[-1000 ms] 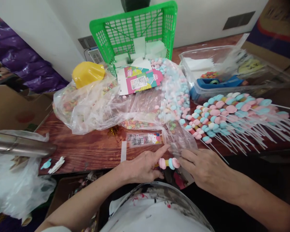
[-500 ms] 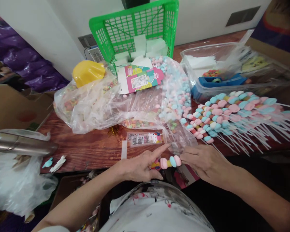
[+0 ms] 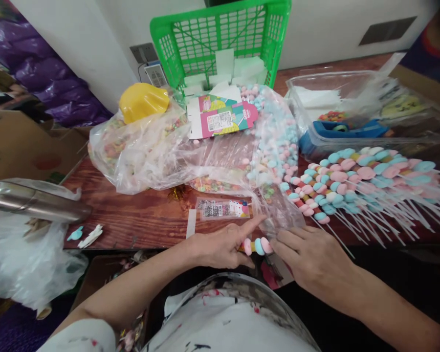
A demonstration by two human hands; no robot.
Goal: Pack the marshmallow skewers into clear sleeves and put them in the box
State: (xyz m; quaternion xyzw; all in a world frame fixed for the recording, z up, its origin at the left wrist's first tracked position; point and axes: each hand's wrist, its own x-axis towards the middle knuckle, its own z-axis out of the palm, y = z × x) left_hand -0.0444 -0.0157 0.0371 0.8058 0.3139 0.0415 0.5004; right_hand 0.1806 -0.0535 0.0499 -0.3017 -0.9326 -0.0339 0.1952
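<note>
A candy skewer (image 3: 258, 246) of pink and blue marshmallows with yellowish gummy pieces lies sideways between my hands, above my lap at the table's front edge. My left hand (image 3: 220, 247) is around its left end, index finger stretched out and thumb below. The palm side of that hand is hidden. Bent fingers of my right hand (image 3: 308, 259) press together at the pink marshmallow on the right end. Just beyond lies a clear printed packet (image 3: 223, 209). Finished-looking marshmallow skewers (image 3: 366, 181) with white sticks are piled to the right.
A clear bag of marshmallows (image 3: 275, 132) and a bag of gummy rings (image 3: 139, 156) cover the table's middle. Behind stands a green basket (image 3: 220, 19); a clear bin (image 3: 352, 142) is at right. A steel flask (image 3: 40, 201) lies left.
The view has shifted slightly, so the table things sit a little further right. My right hand's fingers have closed in further over the skewer's right end, and less of the marshmallows shows.
</note>
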